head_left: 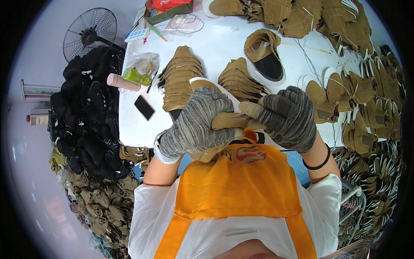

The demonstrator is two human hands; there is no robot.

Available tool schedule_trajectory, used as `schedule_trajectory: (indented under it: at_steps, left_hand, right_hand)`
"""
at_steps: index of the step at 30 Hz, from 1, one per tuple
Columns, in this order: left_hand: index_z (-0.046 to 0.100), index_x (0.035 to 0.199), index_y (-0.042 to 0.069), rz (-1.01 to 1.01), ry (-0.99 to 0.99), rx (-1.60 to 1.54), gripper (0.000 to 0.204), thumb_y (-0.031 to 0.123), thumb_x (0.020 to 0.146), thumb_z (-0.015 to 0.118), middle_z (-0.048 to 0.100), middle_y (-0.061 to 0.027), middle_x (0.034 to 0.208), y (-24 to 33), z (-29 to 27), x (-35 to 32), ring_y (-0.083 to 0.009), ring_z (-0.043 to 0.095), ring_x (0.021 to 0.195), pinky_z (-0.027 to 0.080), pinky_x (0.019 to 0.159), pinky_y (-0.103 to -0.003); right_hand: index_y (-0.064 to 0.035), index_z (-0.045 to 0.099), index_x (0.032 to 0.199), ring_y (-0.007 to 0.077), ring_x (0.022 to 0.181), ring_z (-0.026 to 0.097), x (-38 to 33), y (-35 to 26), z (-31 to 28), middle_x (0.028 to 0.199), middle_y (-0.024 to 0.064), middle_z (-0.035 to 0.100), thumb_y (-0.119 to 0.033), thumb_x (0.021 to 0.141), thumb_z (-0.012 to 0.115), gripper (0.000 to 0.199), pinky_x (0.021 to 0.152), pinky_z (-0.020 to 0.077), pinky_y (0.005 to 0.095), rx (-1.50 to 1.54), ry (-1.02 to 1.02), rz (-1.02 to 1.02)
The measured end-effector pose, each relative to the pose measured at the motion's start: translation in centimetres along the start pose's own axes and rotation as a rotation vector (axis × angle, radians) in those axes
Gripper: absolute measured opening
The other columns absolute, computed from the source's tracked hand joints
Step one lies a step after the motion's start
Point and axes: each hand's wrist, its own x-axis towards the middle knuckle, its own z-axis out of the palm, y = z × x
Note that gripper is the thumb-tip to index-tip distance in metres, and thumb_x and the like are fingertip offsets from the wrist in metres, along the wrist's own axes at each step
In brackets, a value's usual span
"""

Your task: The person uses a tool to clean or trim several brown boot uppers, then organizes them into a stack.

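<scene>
1. Grip: the left hand [196,125] and the right hand [286,118], both in grey knitted gloves, are clenched on one tan shoe upper [228,121], held at chest height above the near edge of the desk [215,43], just over an orange apron [233,181]. The left fingers wrap over its top; the right thumb and fingers pinch its right end. Most of the upper is hidden under the gloves.
2. Desk: a white surface, thickly loaded. Bare room shows only down the middle and along the near left edge.
3. Black pile [88,116]: dark shoe parts heaped left of the desk, single pieces hard to tell apart.
4. Tan uppers on white soles [366,99]: rows crowding the right edge and running off the picture's rim.
5. Two fanned stacks of tan pieces [181,75], [239,77], just beyond the hands.
6. A single tan shoe with a black lining [265,54] lies on bare desk farther back.
7. Floor fan [89,32], past the far left corner.
8. Open box [168,11] at the far edge, holding something red; cut off by the rim.
9. Clear bag [144,61], its contents unclear.
10. Pink cylinder [123,82] and green bottle [137,76], lying side by side.
11. Black phone [144,107], flat near the left edge.
</scene>
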Motion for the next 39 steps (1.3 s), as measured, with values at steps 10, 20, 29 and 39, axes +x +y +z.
schedule_trajectory:
  at_steps: [10, 20, 29, 39]
  left_hand:
    - [0.070, 0.090, 0.013, -0.043, 0.053, -0.011, 0.030, 0.037, 0.073, 0.075, 0.058, -0.0083, 0.076, 0.3, 0.3, 0.1, -0.0304, 0.056, 0.074, 0.042, 0.070, -0.041]
    - [0.066, 0.086, 0.010, -0.002, 0.076, 0.103, 0.029, 0.035, 0.073, 0.075, 0.057, -0.0092, 0.073, 1.5, 0.2, 0.5, -0.0313, 0.056, 0.072, 0.042, 0.067, -0.041]
    - [0.065, 0.087, 0.007, -0.158, -0.074, -0.147, 0.028, 0.030, 0.075, 0.074, 0.061, -0.0118, 0.075, -0.1, 0.7, 0.6, -0.0308, 0.059, 0.074, 0.044, 0.069, -0.040]
    - [0.066, 0.095, 0.009, -0.092, -0.028, -0.012, 0.031, 0.031, 0.075, 0.074, 0.061, -0.0117, 0.073, 0.1, 0.5, 1.0, -0.0313, 0.057, 0.071, 0.043, 0.068, -0.041]
  right_hand:
    - [-0.0145, 0.067, 0.109, 0.0199, 0.061, 0.056, 0.1, 0.3, -0.1, 0.075, 0.0015, 0.058, -0.030, 0.071, 0.072, 0.042, 0.054, 0.0438, 0.0333, 0.122, -0.062, 0.062]
    - [-0.0137, 0.068, 0.110, 0.0183, 0.060, 0.053, 0.4, -0.4, 0.0, 0.077, 0.0012, 0.058, -0.029, 0.069, 0.074, 0.044, 0.053, 0.0408, 0.0325, 0.000, -0.115, 0.052]
    - [-0.0132, 0.064, 0.117, 0.0169, 0.059, 0.050, -0.1, -0.3, 0.7, 0.076, 0.0009, 0.053, -0.024, 0.069, 0.071, 0.050, 0.053, 0.0388, 0.0324, -0.086, 0.001, -0.045]
    - [-0.0133, 0.064, 0.117, 0.0180, 0.060, 0.050, 0.7, 0.0, 1.0, 0.072, -0.0004, 0.053, -0.026, 0.069, 0.072, 0.050, 0.055, 0.0408, 0.0326, 0.013, -0.042, 0.012]
